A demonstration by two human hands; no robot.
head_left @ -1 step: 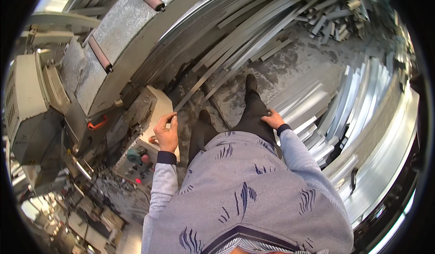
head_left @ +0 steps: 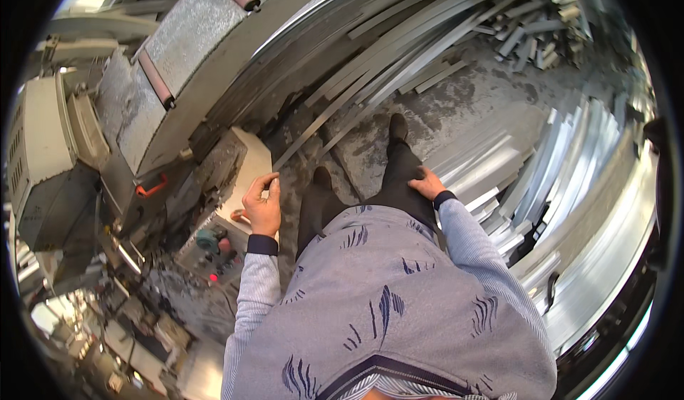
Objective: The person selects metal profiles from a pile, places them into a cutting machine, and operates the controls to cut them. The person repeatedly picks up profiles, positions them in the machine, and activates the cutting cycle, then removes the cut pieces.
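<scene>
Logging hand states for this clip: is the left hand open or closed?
Partly closed: the left hand has its fingers curled toward the thumb. Whether anything is pinched between them, I cannot tell.

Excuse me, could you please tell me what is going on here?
A person in a grey patterned top stands among metal lengths. The left hand, fingers curled, is raised near a beige box; the end of a long, thin grey metal strip shows by it, though whether they touch cannot be told. The right hand is at the dark trousers, with nothing visible in it. Long silvery metal bars lie stacked to the right.
</scene>
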